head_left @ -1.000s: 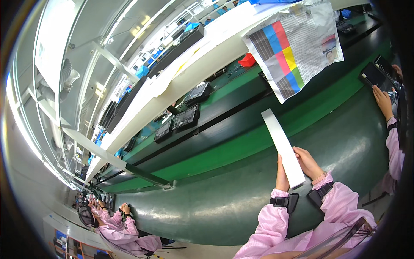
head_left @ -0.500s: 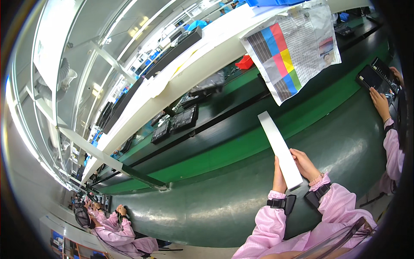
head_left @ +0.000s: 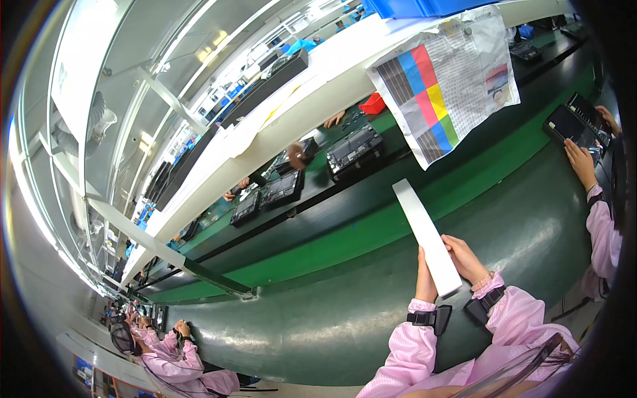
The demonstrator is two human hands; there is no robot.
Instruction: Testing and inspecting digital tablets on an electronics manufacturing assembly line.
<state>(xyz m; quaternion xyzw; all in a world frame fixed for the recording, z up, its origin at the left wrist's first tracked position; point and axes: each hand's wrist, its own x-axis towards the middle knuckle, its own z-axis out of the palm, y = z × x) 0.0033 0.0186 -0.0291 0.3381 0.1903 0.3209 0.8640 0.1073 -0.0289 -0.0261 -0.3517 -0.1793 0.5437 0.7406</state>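
Note:
A long, narrow white box-like bar [head_left: 428,239] slants up and away over the green bench, between my two hands. My left hand [head_left: 426,275] lies along its left side near the lower end, fingers stretched upward and partly behind it. From the right, my right hand [head_left: 466,257] grips its lower half with curled fingers. The near end of the bar hangs above the bench top [head_left: 298,335]. Pink sleeves and black wrist straps cover my forearms.
A colour-printed sheet [head_left: 464,113] hangs from the white shelf [head_left: 332,86] ahead. Beneath it, black devices [head_left: 355,151] sit on the dark line, near a red bin [head_left: 373,103]. At right a co-worker's hand [head_left: 581,162] holds a black device; another co-worker [head_left: 176,365] sits left.
The white bar and both my hands have shifted slightly left and down in view. On the far line, a black device shows sharply where a blurred one was, and other people's hands appear behind.

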